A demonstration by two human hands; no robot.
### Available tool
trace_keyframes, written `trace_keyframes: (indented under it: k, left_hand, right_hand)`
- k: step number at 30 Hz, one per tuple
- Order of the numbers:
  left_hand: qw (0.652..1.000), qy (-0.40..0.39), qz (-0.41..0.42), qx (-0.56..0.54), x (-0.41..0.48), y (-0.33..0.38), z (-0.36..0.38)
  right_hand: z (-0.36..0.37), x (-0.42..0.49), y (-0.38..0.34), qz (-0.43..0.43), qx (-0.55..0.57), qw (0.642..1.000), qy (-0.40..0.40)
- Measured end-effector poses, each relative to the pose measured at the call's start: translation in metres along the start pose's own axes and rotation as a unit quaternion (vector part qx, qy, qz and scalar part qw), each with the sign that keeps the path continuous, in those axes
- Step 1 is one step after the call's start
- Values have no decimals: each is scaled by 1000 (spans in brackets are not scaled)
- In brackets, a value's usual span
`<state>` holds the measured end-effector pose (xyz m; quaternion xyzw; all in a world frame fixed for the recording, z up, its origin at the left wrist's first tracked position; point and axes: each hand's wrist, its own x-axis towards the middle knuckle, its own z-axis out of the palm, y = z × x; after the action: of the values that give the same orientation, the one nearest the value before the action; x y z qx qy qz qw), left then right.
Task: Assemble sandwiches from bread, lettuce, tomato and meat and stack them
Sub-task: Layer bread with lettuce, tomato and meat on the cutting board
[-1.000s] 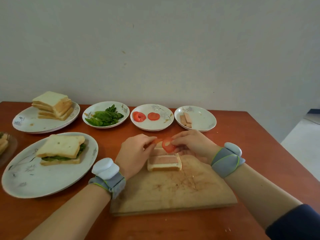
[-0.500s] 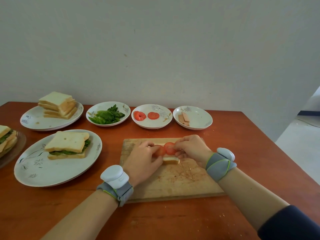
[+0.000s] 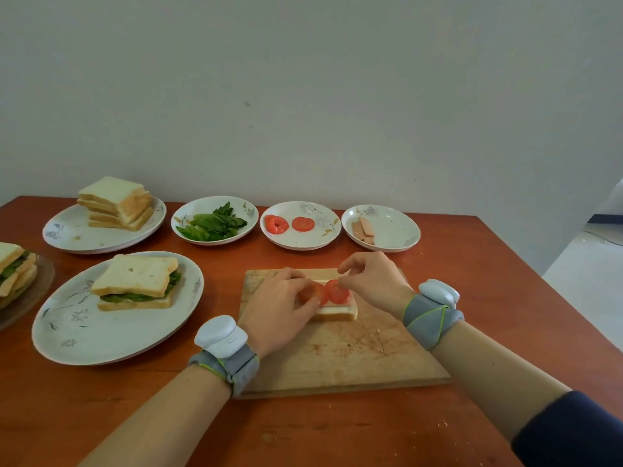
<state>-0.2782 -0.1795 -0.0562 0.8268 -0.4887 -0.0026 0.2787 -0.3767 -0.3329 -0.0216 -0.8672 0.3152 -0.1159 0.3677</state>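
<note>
On the wooden cutting board (image 3: 340, 352) lies a bread slice (image 3: 337, 312) topped with pink meat and two tomato slices. My left hand (image 3: 279, 308) pinches the left tomato slice (image 3: 315, 293), which its fingers partly cover. The right tomato slice (image 3: 337, 292) lies flat on the meat. My right hand (image 3: 371, 281) hovers just behind it with loosely curled fingers, the thumb tip touching its far edge. Along the back stand plates of stacked bread (image 3: 116, 203), lettuce (image 3: 215, 224), tomato (image 3: 290, 224) and meat strips (image 3: 364, 228).
A finished sandwich (image 3: 136, 281) sits on a large white plate (image 3: 84, 335) left of the board. More sandwiches (image 3: 15, 267) are stacked on a glass dish at the left edge. The table's right edge drops off past the board.
Both hands brought the tomato slices down onto the meat-covered bread. The right slice now lies flat, and my right hand has lifted slightly off it. The camera has tilted and shifted.
</note>
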Motion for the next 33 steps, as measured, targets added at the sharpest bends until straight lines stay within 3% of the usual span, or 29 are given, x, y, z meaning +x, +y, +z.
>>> trace_keyframes:
  k: [10,16,21,27,33]
  left_hand:
    - [990,46,-102,90,53,-87,-68]
    - [966,58,-217,128,92,-158,-85]
    - [943,26,-256,211,125,-197,-83]
    - [943,-15,-259,209,154,-226,-79]
    - [952,19,-289,102,160,-238,-74]
  right_hand:
    - [58,79,-77,-138,-43,989,-35]
    - [104,138,-103,-166,-131,976,-47]
    - [132,184,-112,-170,-206,962,-55]
    - [157,218,-118,-168,-220,960,-49]
    - [167,227,-120,-156,-169,973,-31]
